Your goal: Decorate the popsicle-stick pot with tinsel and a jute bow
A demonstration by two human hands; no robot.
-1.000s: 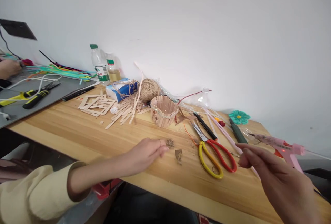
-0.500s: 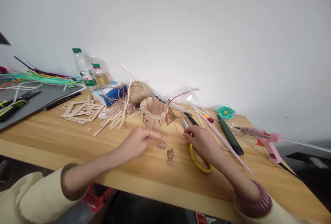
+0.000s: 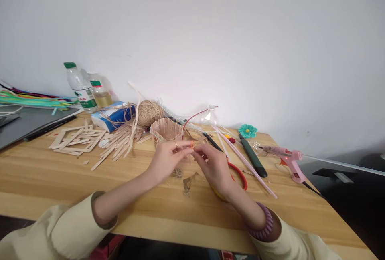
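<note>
My left hand (image 3: 165, 159) and my right hand (image 3: 213, 167) meet above the table, fingertips pinched together. Between them shows a small bit of thin orange strand (image 3: 191, 144); most of it is hidden by the fingers. Right behind my left hand stands a round basket of wooden sticks (image 3: 167, 125) with a glittery band. Scissors (image 3: 243, 179) with red and yellow handles lie partly under my right hand and wrist. Below the hands, a small flower-like cut piece (image 3: 177, 173) and a brownish patterned scrap (image 3: 187, 186) rest on the wooden table (image 3: 144, 208).
Loose craft sticks (image 3: 116, 142), a twine ball (image 3: 149, 112), a blue-and-white packet (image 3: 114, 115) and two bottles (image 3: 82, 91) are at the left. Rightward lie pink stems (image 3: 245, 160), a green cutter-like tool (image 3: 254, 158), a teal flower (image 3: 248, 131) and a pink glue gun (image 3: 288, 160).
My right hand has left the scissors' side and come leftward to meet my left hand. The orange strand, earlier on the table by my right hand, is now between my fingertips. The view has shifted right.
</note>
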